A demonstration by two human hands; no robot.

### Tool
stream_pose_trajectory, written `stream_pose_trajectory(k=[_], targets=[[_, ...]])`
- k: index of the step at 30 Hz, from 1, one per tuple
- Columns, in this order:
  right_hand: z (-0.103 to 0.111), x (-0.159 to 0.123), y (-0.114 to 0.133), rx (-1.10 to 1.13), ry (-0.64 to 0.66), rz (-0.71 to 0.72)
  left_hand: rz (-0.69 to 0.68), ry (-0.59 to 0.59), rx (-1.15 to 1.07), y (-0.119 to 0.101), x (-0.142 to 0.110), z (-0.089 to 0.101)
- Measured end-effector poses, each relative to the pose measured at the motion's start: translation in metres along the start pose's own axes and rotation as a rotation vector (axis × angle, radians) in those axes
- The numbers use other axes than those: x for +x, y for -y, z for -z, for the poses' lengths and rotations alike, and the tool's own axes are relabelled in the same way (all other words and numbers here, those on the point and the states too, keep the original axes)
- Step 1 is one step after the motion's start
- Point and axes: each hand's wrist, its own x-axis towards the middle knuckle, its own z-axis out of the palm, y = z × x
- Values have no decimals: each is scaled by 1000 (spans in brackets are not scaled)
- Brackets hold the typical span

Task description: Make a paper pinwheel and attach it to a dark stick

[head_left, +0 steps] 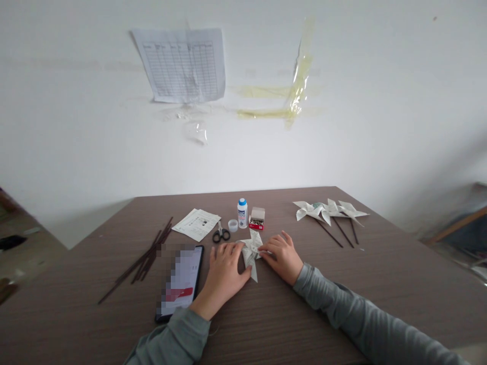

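- The fingers of the left hand are resting spread wide at the left of a paper pinwheel just below the frame's centre, probably steadying it flat on the table; the right hand is setting its fingers close together at the opposite edge, though I cannot tell whether they are pinching it.
- Left of the left hand, a phone is lying screen up, presumably for easy glancing.
- At the frame's left, dark sticks are lying in a loose bundle, seemingly kept within reach.
- Near the centre, scissors and paper sheets are waiting beyond the phone.
- Behind the pinwheel, a small round cap, a white bottle and an open red box are standing close together, likely for handy access.
- At right, more pinwheels on sticks are lying apart, perhaps keeping the working space free.
- At the upper left, a printed page is hanging on the wall.
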Motion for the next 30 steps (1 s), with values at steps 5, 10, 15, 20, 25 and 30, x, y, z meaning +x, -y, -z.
stream_pose_trajectory(k=[5,10,15,20,25,30], targets=[[6,-1,9,-45,21,-6,-9,41,9,-4,-1,7],[8,0,10,-70,33,20,-33,23,10,-5,-1,9],[8,1,9,-55,57,11,-17,46,36,-9,0,11],[3,-1,6,-65,21,38,8,59,30,-16,0,15],[1,-2,4,-62,0,66,19,90,38,-18,0,18],[6,-1,14,-88,50,48,27,72,37,-15,1,15]])
